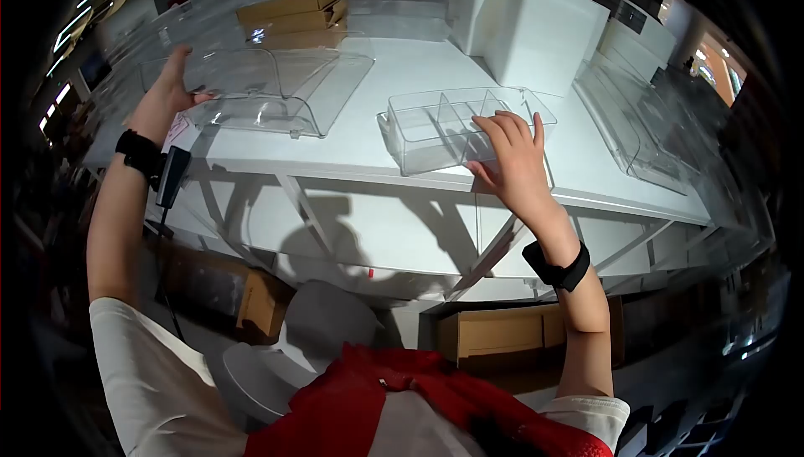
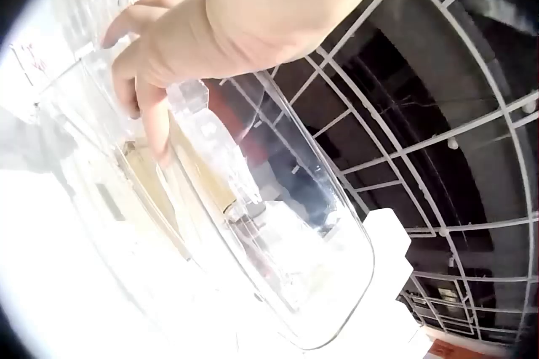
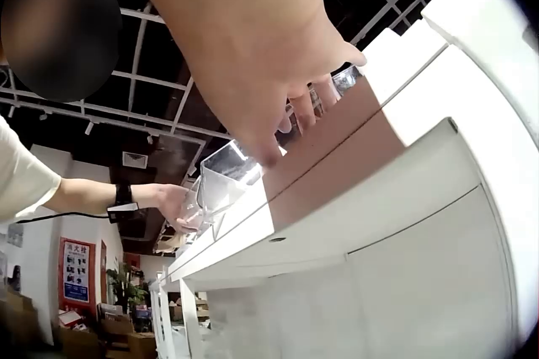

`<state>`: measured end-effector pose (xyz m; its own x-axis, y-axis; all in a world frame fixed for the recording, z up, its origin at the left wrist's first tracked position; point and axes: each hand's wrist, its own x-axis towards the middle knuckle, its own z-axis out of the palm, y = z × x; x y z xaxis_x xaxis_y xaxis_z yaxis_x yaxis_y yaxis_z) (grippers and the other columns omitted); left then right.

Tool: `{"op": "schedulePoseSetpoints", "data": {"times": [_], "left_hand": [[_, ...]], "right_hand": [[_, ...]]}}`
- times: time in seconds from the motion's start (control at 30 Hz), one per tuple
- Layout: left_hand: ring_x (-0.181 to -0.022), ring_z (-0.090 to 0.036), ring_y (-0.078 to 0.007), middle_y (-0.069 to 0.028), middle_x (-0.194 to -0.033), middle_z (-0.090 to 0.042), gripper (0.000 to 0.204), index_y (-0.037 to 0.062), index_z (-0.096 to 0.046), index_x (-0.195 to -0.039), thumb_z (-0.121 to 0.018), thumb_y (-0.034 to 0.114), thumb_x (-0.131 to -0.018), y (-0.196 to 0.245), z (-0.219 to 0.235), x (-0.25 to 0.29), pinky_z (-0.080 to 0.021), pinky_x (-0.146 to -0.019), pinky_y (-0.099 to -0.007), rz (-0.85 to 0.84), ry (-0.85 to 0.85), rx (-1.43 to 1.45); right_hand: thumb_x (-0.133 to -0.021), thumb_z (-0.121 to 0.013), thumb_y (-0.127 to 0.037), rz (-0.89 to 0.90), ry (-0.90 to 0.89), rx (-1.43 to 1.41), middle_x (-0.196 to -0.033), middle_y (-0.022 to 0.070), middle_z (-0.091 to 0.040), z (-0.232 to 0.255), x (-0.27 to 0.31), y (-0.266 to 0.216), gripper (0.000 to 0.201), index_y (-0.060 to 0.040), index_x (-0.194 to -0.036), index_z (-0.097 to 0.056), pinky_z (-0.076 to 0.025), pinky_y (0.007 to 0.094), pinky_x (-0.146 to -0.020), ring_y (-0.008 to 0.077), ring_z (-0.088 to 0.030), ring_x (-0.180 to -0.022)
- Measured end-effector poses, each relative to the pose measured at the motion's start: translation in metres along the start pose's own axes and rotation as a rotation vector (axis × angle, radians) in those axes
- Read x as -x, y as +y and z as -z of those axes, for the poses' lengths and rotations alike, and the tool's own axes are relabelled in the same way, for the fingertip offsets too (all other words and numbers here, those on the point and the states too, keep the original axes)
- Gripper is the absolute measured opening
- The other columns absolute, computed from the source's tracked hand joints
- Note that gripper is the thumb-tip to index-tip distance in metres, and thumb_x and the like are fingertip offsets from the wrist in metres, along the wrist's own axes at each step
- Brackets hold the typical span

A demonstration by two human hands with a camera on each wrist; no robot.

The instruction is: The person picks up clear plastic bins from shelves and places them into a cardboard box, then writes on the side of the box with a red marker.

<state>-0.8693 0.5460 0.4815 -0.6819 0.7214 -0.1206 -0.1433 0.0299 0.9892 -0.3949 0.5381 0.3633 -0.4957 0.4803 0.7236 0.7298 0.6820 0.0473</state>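
Observation:
At the left of the table, my left hand (image 1: 174, 93) is at the side of a clear plastic bin (image 1: 285, 112), thumb toward the bin's front edge. The left wrist view shows the fingers (image 2: 153, 119) bent over the rim of clear plastic. My right hand (image 1: 519, 168) holds a clear divided organizer box (image 1: 423, 157) near the table's front edge. Its fingers reach over the box's top while the thumb lies at the front wall. In the right wrist view, the hand (image 3: 278, 73) covers most of that box.
A brown cardboard box (image 1: 289, 17) lies behind the clear bin. White boxes (image 1: 536, 34) stand at the back right, beside another clear tray (image 1: 641, 135). Below the white table (image 1: 335, 160) are a grey chair (image 1: 322, 323) and an open carton (image 1: 502, 331).

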Motion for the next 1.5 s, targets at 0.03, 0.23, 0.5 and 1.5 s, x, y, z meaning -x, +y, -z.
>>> {"op": "schedulePoseSetpoints", "data": {"times": [0.03, 0.23, 0.5, 1.5], "left_hand": [[-0.109, -0.040, -0.0301, -0.0153, -0.124, -0.037, 0.065, 0.0122, -0.033, -0.129, -0.053, 0.045, -0.076, -0.002, 0.002, -0.008, -0.043, -0.081, -0.0487, -0.002, -0.058, -0.027], [-0.127, -0.026, -0.0285, -0.0128, -0.139, -0.027, 0.066, 0.0093, -0.023, -0.137, -0.040, 0.045, -0.084, -0.016, -0.014, -0.022, -0.015, -0.103, -0.0486, -0.083, -0.220, -0.128], [-0.127, -0.030, -0.0258, -0.0119, -0.140, -0.029, 0.062, 0.0054, -0.026, -0.135, -0.036, 0.045, -0.089, -0.048, -0.039, -0.044, -0.018, -0.104, -0.0435, -0.303, -0.217, -0.270], [-0.086, -0.058, -0.0185, -0.0096, -0.109, -0.052, 0.066, 0.0046, -0.024, -0.132, -0.057, 0.009, -0.075, -0.392, 0.128, 0.312, -0.048, -0.064, -0.0299, 0.356, -1.057, -0.328]], "right_hand": [[-0.066, -0.072, -0.017, -0.006, -0.004, -0.008, -0.099, 0.0044, -0.051, -0.003, -0.001, 0.001, 0.049, -0.0103, -0.110, -0.050, -0.020, 0.0559, -0.100, 0.0235, -0.046, -0.104], [-0.064, -0.073, -0.017, 0.013, 0.042, -0.096, -0.079, 0.0014, -0.053, -0.012, -0.007, 0.001, 0.035, -0.0091, -0.092, -0.053, -0.027, 0.0443, -0.095, 0.0207, -0.051, -0.080], [-0.067, -0.073, -0.017, 0.114, 0.347, -0.123, -0.075, 0.0009, -0.053, 0.017, -0.001, -0.033, 0.026, -0.0087, -0.084, -0.055, -0.029, 0.0367, -0.088, 0.0194, -0.052, -0.075], [-0.070, -0.068, -0.016, -0.283, -0.510, -0.209, -0.124, 0.0120, -0.041, 0.073, 0.284, -0.280, 0.053, -0.0135, -0.119, -0.049, -0.020, 0.0558, -0.102, 0.0275, -0.038, -0.118]]}}
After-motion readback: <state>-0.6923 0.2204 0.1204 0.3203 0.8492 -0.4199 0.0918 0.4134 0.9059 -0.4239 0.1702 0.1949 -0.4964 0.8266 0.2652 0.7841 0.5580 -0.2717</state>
